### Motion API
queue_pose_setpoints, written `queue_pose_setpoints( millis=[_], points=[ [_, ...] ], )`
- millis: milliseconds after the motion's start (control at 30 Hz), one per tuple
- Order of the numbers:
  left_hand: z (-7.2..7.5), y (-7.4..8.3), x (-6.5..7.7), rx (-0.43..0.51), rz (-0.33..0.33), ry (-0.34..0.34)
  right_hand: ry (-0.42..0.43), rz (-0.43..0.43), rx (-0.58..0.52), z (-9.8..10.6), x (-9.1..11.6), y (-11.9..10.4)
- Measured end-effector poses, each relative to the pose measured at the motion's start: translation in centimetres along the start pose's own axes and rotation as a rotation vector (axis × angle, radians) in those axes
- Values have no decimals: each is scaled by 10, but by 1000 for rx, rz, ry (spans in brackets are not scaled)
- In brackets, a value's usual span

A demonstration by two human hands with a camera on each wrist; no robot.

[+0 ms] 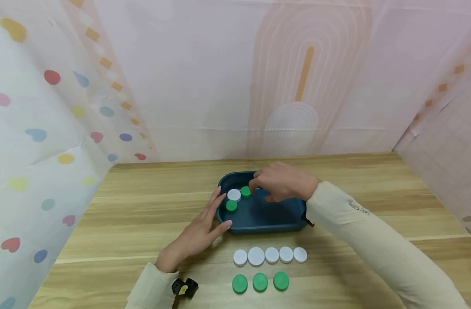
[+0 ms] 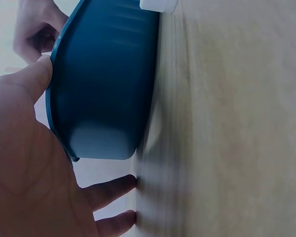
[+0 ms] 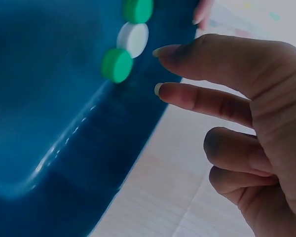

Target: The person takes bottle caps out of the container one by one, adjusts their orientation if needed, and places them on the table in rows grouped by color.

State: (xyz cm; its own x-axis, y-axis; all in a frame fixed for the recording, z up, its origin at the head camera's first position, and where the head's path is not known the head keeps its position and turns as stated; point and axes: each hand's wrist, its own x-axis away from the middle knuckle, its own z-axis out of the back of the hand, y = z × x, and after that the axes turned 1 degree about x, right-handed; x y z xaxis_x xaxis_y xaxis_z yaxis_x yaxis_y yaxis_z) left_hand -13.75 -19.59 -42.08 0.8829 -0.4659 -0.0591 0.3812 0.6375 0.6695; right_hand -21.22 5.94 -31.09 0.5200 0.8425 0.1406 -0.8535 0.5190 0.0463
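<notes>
Three caps are held in the blue tray, its rim touched by the outspread left hand; nothing's pinched by the right hand, fingertips parted!

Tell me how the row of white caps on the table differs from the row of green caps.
The white row has five caps; the green row, three.
The white row sits almost edge to edge; the green row has clear gaps.
The white row includes one larger cap; the green row's caps look alike in size.
Both lie on the wooden table, on the person's side of the blue tray.
</notes>
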Motion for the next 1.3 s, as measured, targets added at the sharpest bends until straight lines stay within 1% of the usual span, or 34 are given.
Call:
queue_pose_setpoints(
  millis=[167, 300, 433, 567, 767, 900, 1033, 1300],
  points=[
    [2, 0, 3, -6, -4, 11, -74, -16, 16, 0, -12, 3],
    [2, -1, 4, -9, -6, 11, -117, -25, 38, -3, -23, 5],
    [1, 0, 6, -2, -7, 11, -151, -23, 25, -9, -33, 4],
    [0, 1, 6, 5, -13, 12, -153, -14, 16, -17, -41, 3],
    [-1, 1, 5, 5, -16, 12, -152, -18, 57, -23, -49, 4],
    [-2, 3, 4, 4, -10, 2, -160, -33, 71, -26, -51, 6],
    [-2, 4, 3, 2, -2, -6, -149, -48, 66, -29, -51, 9],
    [-1, 2, 3, 2, -8, -3, -143, -46, 67, -29, -54, 9]
  ],
)
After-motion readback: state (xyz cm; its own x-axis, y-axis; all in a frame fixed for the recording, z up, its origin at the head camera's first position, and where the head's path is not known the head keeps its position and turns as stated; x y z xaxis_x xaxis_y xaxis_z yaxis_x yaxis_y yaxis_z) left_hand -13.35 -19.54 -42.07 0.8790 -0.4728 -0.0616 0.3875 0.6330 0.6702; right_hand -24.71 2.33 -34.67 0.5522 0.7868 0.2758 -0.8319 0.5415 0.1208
